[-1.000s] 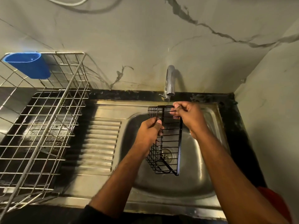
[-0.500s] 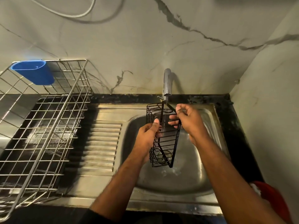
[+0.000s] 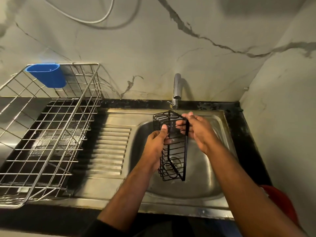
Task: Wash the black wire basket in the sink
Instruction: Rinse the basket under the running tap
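I hold a black wire basket [image 3: 173,161] on end over the steel sink bowl [image 3: 205,182], its upper end right under the tap spout [image 3: 177,89]. A thin stream of water falls onto that upper end. My left hand [image 3: 156,144] grips the basket's left side, thumb pointing up along the wires. My right hand [image 3: 199,129] grips the upper right rim, fingers curled through to the inside. The drain shows through the basket's lower wires.
A steel draining board [image 3: 111,147] lies left of the bowl. Farther left stands a large metal dish rack [image 3: 47,134] with a blue plastic cup holder [image 3: 47,75] clipped on. Marble walls close the back and right. Something red [image 3: 280,200] sits at the lower right.
The basket has turned a little in my hands and stays under the tap. My right fingers moved further over the rim to the inside. The camera tilted up slightly.
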Motion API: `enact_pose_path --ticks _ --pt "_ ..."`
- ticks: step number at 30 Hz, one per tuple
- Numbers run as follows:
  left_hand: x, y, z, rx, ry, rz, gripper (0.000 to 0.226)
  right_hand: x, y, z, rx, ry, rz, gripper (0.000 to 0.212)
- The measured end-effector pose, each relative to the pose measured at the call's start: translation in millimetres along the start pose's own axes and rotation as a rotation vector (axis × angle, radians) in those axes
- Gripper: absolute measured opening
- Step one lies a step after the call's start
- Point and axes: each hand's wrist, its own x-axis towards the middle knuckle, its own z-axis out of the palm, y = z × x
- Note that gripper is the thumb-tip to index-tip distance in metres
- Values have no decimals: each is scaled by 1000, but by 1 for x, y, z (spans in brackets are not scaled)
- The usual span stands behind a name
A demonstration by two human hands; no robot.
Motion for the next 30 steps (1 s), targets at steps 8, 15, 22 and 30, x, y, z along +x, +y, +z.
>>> enact_pose_path --ticks 8,15,22,30 --pt "-8 2 -6 -176 35 -39 41 1 18 13 -177 -10 -57 30" --pt "-3 1 -7 -259 23 -23 40 6 22 15 -223 -6 -101 29" --pt "7 -1 6 -176 -56 -14 38 31 16 13 -206 7 -74 28" --pt "29 0 4 -12 -108 -38 42 62 11 21 7 -31 3 40"
